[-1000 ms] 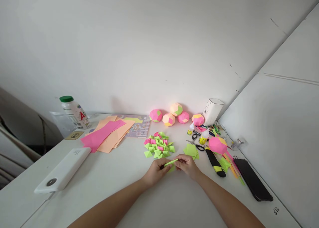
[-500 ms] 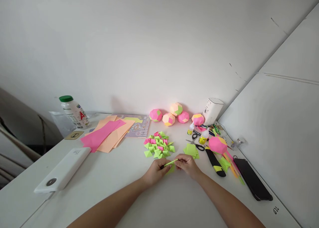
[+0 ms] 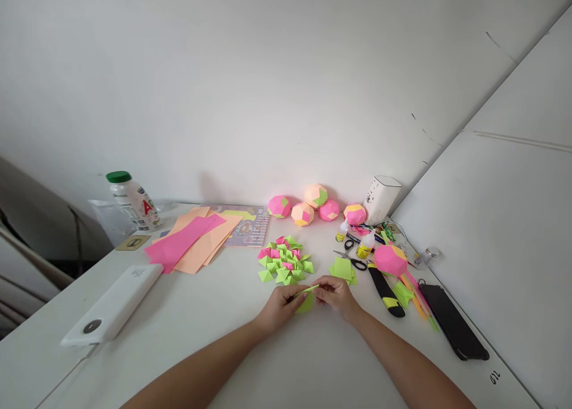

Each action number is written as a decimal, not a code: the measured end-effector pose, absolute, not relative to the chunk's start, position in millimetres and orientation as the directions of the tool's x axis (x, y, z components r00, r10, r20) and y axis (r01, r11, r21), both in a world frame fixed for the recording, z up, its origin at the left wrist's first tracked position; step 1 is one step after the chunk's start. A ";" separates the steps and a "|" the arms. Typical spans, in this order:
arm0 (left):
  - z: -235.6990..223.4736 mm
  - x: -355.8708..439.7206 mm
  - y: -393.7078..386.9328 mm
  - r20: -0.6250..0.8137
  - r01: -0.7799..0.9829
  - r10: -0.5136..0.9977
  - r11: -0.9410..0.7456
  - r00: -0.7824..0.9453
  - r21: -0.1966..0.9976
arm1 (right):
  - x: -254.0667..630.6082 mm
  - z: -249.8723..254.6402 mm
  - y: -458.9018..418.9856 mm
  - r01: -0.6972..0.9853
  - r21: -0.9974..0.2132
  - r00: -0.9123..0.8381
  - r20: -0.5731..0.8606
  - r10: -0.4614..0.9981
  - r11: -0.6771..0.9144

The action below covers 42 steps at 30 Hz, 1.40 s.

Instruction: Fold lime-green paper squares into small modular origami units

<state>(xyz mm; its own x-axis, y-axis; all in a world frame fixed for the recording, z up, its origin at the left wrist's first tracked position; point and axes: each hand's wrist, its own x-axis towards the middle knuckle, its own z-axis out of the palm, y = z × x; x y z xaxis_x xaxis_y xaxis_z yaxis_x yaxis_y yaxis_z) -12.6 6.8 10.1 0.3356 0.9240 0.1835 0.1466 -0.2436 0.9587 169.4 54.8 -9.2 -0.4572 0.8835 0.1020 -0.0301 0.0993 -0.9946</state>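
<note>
Between my two hands is a green paper piece (image 3: 305, 302), partly folded, with a thin raised edge along its top. My left hand (image 3: 280, 306) pinches its left side, thumb toward me. At the right end, the fingertips of my right hand (image 3: 334, 296) are closed on the same paper. Just beyond my hands lies a heap of small folded paper units (image 3: 283, 263), mostly green with some pink. A stack of green paper squares (image 3: 342, 269) rests beyond my right hand. My fingers hide part of the paper.
Faceted paper balls (image 3: 302, 214) sit by the wall. To the right are scissors (image 3: 351, 258), a glue bottle (image 3: 365, 245), a box cutter (image 3: 385, 291) and a black phone (image 3: 452, 319). Leftward lie paper sheets (image 3: 192, 242), a white device (image 3: 114, 305) and a bottle (image 3: 134, 202).
A little more of the green paper's lower face shows below the fingers now. Both hands stay in nearly the same place, and the things on the table have not moved.
</note>
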 end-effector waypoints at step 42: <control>8.8 -13.3 7.0 0.158 0.234 0.927 -0.247 0.341 0.940 | 166.5 -1.4 49.9 -0.005 -0.996 -0.427 0.086 0.900 0.093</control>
